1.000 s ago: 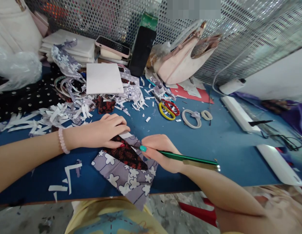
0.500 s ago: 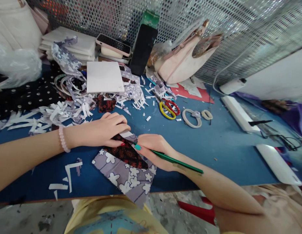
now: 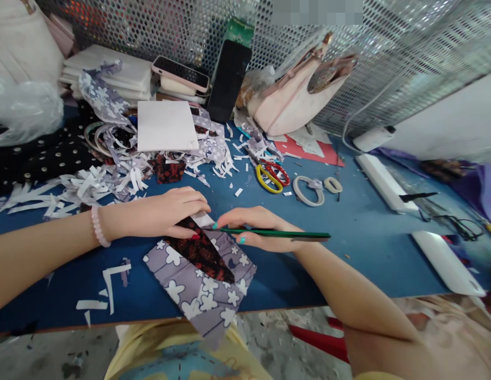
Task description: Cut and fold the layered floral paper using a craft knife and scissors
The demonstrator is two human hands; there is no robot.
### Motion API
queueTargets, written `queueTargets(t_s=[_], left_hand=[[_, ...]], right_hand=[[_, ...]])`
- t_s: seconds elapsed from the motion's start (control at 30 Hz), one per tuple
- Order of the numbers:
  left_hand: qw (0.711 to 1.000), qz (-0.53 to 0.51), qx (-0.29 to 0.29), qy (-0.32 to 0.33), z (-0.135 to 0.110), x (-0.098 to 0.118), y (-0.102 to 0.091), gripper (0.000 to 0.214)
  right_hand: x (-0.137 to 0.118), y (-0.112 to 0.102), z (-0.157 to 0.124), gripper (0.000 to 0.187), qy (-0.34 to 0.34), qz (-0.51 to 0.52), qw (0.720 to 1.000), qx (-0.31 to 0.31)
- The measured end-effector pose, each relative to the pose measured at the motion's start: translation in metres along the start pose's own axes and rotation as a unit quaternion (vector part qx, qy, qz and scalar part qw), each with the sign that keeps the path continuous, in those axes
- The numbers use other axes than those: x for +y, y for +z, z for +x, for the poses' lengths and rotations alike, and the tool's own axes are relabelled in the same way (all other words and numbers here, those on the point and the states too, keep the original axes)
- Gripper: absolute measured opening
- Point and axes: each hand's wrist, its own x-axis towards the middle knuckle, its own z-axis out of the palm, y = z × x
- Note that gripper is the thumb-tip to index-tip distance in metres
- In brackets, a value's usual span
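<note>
My left hand (image 3: 172, 214) lies over the top of a dark red-and-black patterned piece (image 3: 206, 253), thumb resting on it, fingers stretched out. Beneath that piece is a grey-lilac cloth (image 3: 190, 290) with white flowers, its lower corner hanging over the table edge. My right hand (image 3: 261, 224) is closed on a slim green stick-like tool (image 3: 285, 233); its thin tip is at the cloth by my left thumb, and its exact kind is unclear. A small white strip (image 3: 201, 219) shows between the hands.
White and flowered scraps (image 3: 87, 182) heap at the left. Behind are a white square (image 3: 168, 126), phones (image 3: 229, 79) and a pale handbag (image 3: 296, 100). Yellow-and-red-handled scissors (image 3: 269, 178) and tape rings (image 3: 309, 191) lie beyond my right hand. A mesh panel (image 3: 162, 31) backs the table.
My right hand has turned, so the green tool is now nearly level instead of sloping down to the right. More of the dark piece and flowered cloth shows. My left hand stays.
</note>
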Motion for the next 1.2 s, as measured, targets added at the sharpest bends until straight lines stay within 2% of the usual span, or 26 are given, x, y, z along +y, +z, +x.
queueTargets(t_s=[0.1,0.23,0.37,0.6,0.83,0.97,1.07,1.2], left_hand=[[0.999,-0.03,-0.004,0.014,0.001,0.0,-0.002,0.037],[0.998,-0.052,-0.021,0.013,0.001,0.001,-0.004,0.039],[0.997,-0.065,-0.031,0.008,0.001,0.002,-0.006,0.04],[0.997,-0.063,-0.038,0.019,0.002,-0.002,-0.004,0.04],[0.997,-0.066,-0.036,0.016,0.002,-0.002,-0.004,0.04],[0.997,-0.065,-0.036,0.014,0.002,-0.001,-0.006,0.04],[0.997,-0.066,-0.04,0.009,0.001,-0.001,-0.007,0.04],[0.997,-0.067,-0.039,0.008,0.0,-0.001,-0.006,0.04]], right_hand=[[0.005,-0.006,-0.002,0.034,0.031,0.006,0.999,-0.018],[0.009,-0.007,-0.003,0.027,0.004,-0.006,1.0,-0.025],[0.009,-0.007,-0.002,0.028,0.007,-0.006,0.999,-0.038],[0.003,-0.01,0.0,0.019,-0.019,-0.029,0.998,-0.046],[-0.004,-0.018,-0.004,0.022,0.011,-0.074,0.996,-0.046],[0.0,-0.021,-0.012,0.026,0.026,-0.092,0.995,-0.033],[0.003,-0.021,-0.019,0.03,0.029,-0.066,0.997,0.0],[0.004,-0.017,-0.018,0.027,-0.005,-0.041,0.999,0.008]])
